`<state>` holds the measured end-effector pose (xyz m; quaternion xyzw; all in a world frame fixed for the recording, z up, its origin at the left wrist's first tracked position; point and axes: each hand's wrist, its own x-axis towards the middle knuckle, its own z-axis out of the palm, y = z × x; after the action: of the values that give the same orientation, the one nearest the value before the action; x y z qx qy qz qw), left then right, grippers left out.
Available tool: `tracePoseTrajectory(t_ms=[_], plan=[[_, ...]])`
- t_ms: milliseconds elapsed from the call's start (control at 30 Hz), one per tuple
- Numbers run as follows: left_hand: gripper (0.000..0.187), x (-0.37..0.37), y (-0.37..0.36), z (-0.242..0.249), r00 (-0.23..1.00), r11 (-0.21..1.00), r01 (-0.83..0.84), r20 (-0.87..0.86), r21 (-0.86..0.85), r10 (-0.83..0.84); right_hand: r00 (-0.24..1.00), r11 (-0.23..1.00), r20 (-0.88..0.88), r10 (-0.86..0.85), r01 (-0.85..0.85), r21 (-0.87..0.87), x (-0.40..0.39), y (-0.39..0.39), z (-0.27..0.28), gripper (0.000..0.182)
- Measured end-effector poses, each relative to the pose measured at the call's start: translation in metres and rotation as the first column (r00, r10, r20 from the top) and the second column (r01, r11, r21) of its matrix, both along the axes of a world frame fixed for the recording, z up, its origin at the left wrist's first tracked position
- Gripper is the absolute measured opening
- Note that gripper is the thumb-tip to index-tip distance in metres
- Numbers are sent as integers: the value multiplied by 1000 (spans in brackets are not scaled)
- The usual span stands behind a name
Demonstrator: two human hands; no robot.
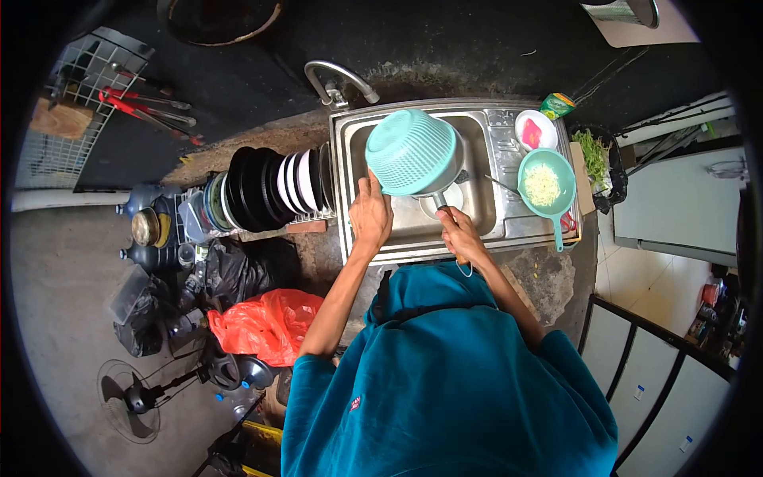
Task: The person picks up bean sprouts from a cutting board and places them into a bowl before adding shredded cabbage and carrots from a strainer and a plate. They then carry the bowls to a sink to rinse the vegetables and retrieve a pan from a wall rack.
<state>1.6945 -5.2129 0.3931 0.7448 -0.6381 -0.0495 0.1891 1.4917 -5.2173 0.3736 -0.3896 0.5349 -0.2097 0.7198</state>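
My left hand (371, 213) is closed on the near left rim of a mint-green plastic colander (413, 151), which is tilted over the sink with its perforated outside towards me. My right hand (461, 234) grips the dark handle (440, 199) of a metal saucepan; its brown end and wire loop stick out below my fist. The pan's body is mostly hidden behind the colander, and what is inside either one cannot be seen. Both are above the steel sink basin (481, 199). A mint-green strainer (559, 208) holding pale chopped pieces rests on the drainboard at right.
A faucet (342, 79) arches behind the sink. A white bowl (534, 127) with a pink item and a green packet (557, 105) are at the right, beside leafy greens (592, 155). Plates and black pans (254, 189) stand racked at left, above a red plastic bag (266, 324).
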Motion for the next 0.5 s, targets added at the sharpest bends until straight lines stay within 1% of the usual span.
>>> tracePoseTrajectory(t_ms=[67, 133, 167, 200, 233, 267, 333, 367, 400, 467, 500], plan=[[62, 1, 1, 7, 993, 998, -31, -108, 46, 36, 1000, 1000, 15, -7, 7, 2, 1, 2, 8, 24], [64, 6, -4, 4, 995, 998, -34, -97, 48, 39, 1000, 1000, 28, -8, 8, 4, 0, 3, 9, 24], [65, 12, -6, -3, 998, 999, 36, 60, 7, -36, 999, 1000, 29, 15, -15, -6, 1, 3, 8, 26], [66, 15, -5, -10, 970, 994, 110, 218, -23, -102, 999, 999, 29, 41, -41, -16, 1, 5, 5, 28], [68, 13, -6, -4, 980, 996, 85, 179, 23, -87, 999, 999, 7, 33, -33, -23, 3, 6, 4, 28], [68, 12, -7, 2, 980, 995, 93, 176, 21, -96, 1000, 999, 4, 25, -25, -25, 2, 5, 3, 28], [68, 13, -4, 12, 977, 993, 109, 190, -40, -99, 999, 999, 35, 21, -20, -31, 2, 9, 2, 27], [70, 18, -5, 3, 958, 988, 149, 252, -42, -134, 999, 1000, 34, 19, -18, -23, 4, 16, 1, 27], [70, 19, -3, 2, 958, 987, 153, 252, -50, -135, 1000, 1000, 29, 9, -9, -16, 6, 16, 1, 27], [71, 15, 1, 10, 979, 986, 142, 160, -85, -127, 1000, 1000, 20, -9, 9, -16, 3, 8, 5, 27], [71, 15, 4, 13, 974, 987, 144, 184, -73, -129, 999, 1000, 44, 1, 0, -30, 1, 8, 7, 27]])
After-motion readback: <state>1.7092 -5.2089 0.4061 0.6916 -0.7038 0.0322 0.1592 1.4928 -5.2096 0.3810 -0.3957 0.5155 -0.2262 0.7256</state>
